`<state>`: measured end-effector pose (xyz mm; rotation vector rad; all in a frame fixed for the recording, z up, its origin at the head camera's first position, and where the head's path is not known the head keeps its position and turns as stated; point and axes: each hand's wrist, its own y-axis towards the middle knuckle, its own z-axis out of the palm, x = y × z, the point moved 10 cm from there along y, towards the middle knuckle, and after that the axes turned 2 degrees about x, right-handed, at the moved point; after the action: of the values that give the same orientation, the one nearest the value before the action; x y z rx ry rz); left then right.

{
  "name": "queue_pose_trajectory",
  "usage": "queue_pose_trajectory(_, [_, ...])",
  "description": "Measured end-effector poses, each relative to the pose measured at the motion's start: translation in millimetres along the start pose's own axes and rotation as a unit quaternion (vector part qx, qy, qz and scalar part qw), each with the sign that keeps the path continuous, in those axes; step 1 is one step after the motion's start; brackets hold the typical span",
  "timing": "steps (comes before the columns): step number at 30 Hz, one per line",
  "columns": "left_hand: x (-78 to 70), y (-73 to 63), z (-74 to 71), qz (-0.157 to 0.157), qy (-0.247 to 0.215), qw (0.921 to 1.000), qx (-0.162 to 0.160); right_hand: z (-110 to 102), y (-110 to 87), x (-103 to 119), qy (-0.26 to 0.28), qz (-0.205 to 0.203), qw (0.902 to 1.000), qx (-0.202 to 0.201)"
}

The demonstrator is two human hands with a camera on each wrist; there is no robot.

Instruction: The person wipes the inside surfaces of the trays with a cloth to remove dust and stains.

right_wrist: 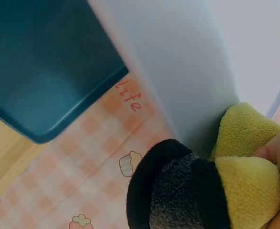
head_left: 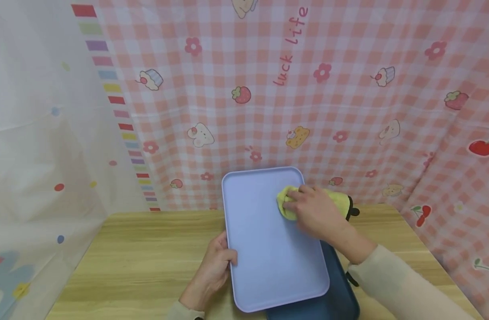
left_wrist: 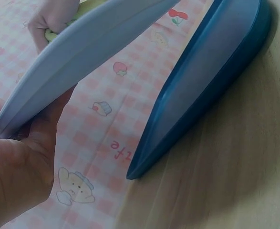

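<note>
A lavender tray [head_left: 264,249] is held up at a tilt over the table in the head view. My left hand [head_left: 214,266] grips its left edge, thumb on the inner face and fingers behind. My right hand [head_left: 314,213] holds a yellow cloth [head_left: 287,202] against the tray's inner face near the upper right edge. In the right wrist view the cloth [right_wrist: 247,131] is bunched under the fingers, and a loose part with black trim and a grey side hangs beside the tray. A dark blue tray [head_left: 336,284] lies on the table, partly hidden beneath the lavender one.
The wood-grain table [head_left: 156,258] extends to both sides of the trays. Behind it hangs a pink checked curtain [head_left: 212,111] with printed strawberries and cupcakes. A white printed curtain [head_left: 36,146] hangs on the left.
</note>
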<state>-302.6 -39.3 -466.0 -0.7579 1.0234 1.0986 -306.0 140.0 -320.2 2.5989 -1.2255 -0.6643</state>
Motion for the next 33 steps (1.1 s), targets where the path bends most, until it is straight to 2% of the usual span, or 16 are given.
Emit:
queue_pose_trajectory(5, [-2.4,0.3,0.9,0.007,0.001,1.0000,-0.003,-1.9,-5.9,-7.7,0.000,0.007,0.9998,-0.016])
queue_pose_trajectory(12, [-2.8,0.5,2.1,0.005,0.000,1.0000,-0.003,-0.2,-10.3,-11.9,0.002,0.023,0.9997,-0.008])
queue_pose_trajectory(20, [-2.5,-0.2,1.4,0.005,0.001,1.0000,-0.004,2.0,-19.3,-17.2,0.062,0.044,0.9971,0.008])
queue_pose_trajectory(33, [-2.4,0.2,0.8,0.004,-0.003,1.0000,-0.002,6.9,-33.8,-6.6,0.078,0.030,0.9964,0.014])
